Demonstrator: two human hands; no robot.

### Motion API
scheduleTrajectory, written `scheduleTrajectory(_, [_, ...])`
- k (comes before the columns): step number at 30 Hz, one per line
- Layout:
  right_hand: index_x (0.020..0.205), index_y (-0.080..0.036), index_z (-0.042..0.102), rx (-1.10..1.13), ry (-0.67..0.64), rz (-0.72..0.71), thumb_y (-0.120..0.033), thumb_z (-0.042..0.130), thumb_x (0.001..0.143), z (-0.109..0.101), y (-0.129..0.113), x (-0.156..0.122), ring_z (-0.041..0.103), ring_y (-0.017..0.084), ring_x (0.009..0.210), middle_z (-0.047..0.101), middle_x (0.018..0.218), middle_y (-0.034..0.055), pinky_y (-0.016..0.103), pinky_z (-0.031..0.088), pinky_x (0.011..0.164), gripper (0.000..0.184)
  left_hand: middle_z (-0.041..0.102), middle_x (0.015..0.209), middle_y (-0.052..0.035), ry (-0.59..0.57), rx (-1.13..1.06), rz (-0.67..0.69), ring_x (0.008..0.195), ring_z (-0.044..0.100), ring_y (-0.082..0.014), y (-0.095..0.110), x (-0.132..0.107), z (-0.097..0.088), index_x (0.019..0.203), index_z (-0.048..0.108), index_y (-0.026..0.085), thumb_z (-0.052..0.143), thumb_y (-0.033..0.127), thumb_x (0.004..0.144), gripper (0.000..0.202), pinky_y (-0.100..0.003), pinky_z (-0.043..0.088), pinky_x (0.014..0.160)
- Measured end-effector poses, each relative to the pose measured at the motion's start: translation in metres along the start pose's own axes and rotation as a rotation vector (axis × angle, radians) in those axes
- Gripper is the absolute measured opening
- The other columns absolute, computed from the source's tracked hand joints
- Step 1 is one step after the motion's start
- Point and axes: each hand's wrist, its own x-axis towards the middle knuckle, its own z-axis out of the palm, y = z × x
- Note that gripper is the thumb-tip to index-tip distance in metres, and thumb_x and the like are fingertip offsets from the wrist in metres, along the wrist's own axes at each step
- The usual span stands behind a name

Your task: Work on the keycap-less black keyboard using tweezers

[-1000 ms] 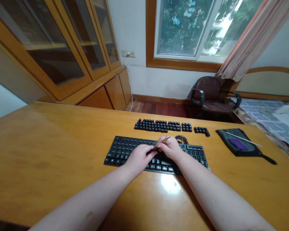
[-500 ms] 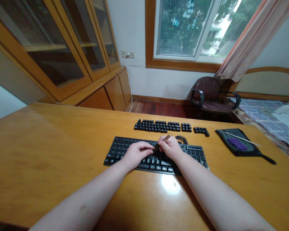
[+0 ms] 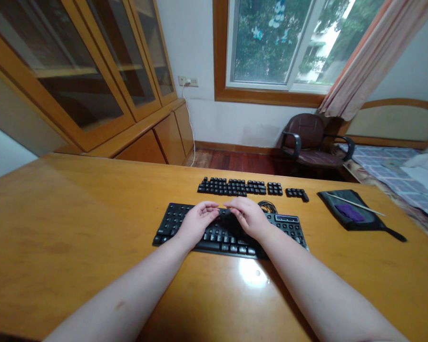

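A black keyboard [image 3: 214, 245] lies on the wooden desk, bare switches showing where keycaps are off and a row of keycaps along its near edge. Above its middle, my left hand [image 3: 199, 222] has thumb and fingers drawn together; anything between them is too small to make out. Close by on the right, my right hand [image 3: 248, 217] curls over the keys with its fingertips pointing at the left ones. What it holds is hidden beneath it. Behind the keyboard, loose black keycaps [image 3: 231, 187] sit in rows and blocks.
To the right on the desk [image 3: 92, 237] lies a black pouch [image 3: 333, 204] with a purple cloth [image 3: 349, 213] and a thin pale stick [image 3: 356, 203] on it. A coiled cable [image 3: 267, 206] is behind the keyboard. Beyond the desk stand a chair [image 3: 306, 133] and a glass-fronted cabinet [image 3: 135, 111].
The slim brown tool in my right hand has dropped out of sight. My right fingers have stretched leftward over the keyboard, and the left fingertips have shifted slightly left and up.
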Motion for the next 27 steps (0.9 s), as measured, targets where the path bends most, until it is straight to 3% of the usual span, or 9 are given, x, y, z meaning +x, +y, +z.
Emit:
scheduleTrajectory(6, [0.111, -0.024, 0.061, -0.147, -0.166, -0.017, -0.032, 0.053, 0.086, 0.004, 0.0, 0.001, 0.061, 0.016, 0.092, 0.065, 0.105, 0.0064, 0.028, 0.048, 0.08, 0.027, 0.059, 0.073, 0.0013, 0.033, -0.085, -0.033, 0.07, 0.059, -0.0117, 0.0, 0.0, -0.001, 0.081, 0.05, 0.016, 0.071, 0.038, 0.064, 0.035, -0.027, 0.048, 0.071])
scheduleTrajectory(12, [0.11, -0.024, 0.061, -0.144, -0.148, -0.058, -0.026, 0.05, 0.088, 0.013, 0.002, -0.003, 0.063, 0.015, 0.096, 0.067, 0.108, 0.0042, 0.027, 0.048, 0.083, 0.025, 0.058, 0.073, 0.0025, -0.022, -0.042, 0.005, 0.074, 0.059, -0.0123, 0.0, 0.0, 0.0, 0.077, 0.048, 0.016, 0.074, 0.032, 0.059, 0.035, -0.028, 0.047, 0.075])
scheduleTrajectory(16, [0.106, -0.023, 0.064, -0.195, -0.102, -0.044, -0.024, 0.048, 0.088, 0.008, 0.004, -0.003, 0.064, 0.014, 0.093, 0.069, 0.104, 0.0036, 0.025, 0.048, 0.082, 0.023, 0.058, 0.08, 0.0009, -0.01, -0.036, 0.001, 0.076, 0.06, -0.0121, -0.001, 0.0, 0.0, 0.085, 0.049, 0.016, 0.071, 0.03, 0.063, 0.034, -0.029, 0.047, 0.078])
scheduleTrajectory(18, [0.104, -0.022, 0.065, -0.304, -0.069, 0.063, -0.024, 0.049, 0.087, -0.001, 0.007, 0.0, 0.064, 0.015, 0.092, 0.069, 0.103, 0.0045, 0.026, 0.048, 0.081, 0.023, 0.059, 0.085, -0.0014, -0.014, -0.024, -0.015, 0.075, 0.06, -0.0122, -0.002, 0.0, 0.0, 0.09, 0.049, 0.016, 0.068, 0.032, 0.067, 0.034, -0.03, 0.048, 0.077])
scheduleTrajectory(21, [0.102, -0.02, 0.066, -0.59, -0.07, 0.392, -0.023, 0.05, 0.085, -0.02, 0.015, 0.006, 0.063, 0.02, 0.09, 0.068, 0.101, 0.008, 0.029, 0.047, 0.078, 0.024, 0.06, 0.088, -0.0044, -0.026, -0.001, -0.024, 0.074, 0.061, -0.0129, -0.001, -0.001, 0.001, 0.093, 0.05, 0.015, 0.064, 0.036, 0.071, 0.034, -0.03, 0.049, 0.076])
scheduleTrajectory(24, [0.086, -0.018, 0.069, -0.773, -0.214, 0.681, -0.021, 0.047, 0.085, -0.032, 0.026, 0.01, 0.064, 0.021, 0.081, 0.068, 0.091, 0.0104, 0.029, 0.047, 0.071, 0.023, 0.06, 0.088, -0.0048, -0.036, 0.007, -0.022, 0.074, 0.061, -0.0131, -0.001, -0.001, 0.001, 0.093, 0.051, 0.014, 0.064, 0.038, 0.071, 0.034, -0.031, 0.048, 0.077])
scheduleTrajectory(27, [0.085, -0.017, 0.068, -0.786, -0.308, 0.788, -0.019, 0.045, 0.085, -0.034, 0.035, 0.009, 0.063, 0.021, 0.081, 0.066, 0.089, 0.0103, 0.028, 0.045, 0.069, 0.023, 0.06, 0.086, -0.0041, -0.044, 0.017, -0.02, 0.073, 0.061, -0.0131, -0.001, -0.001, 0.001, 0.092, 0.053, 0.014, 0.065, 0.038, 0.071, 0.034, -0.031, 0.048, 0.077])
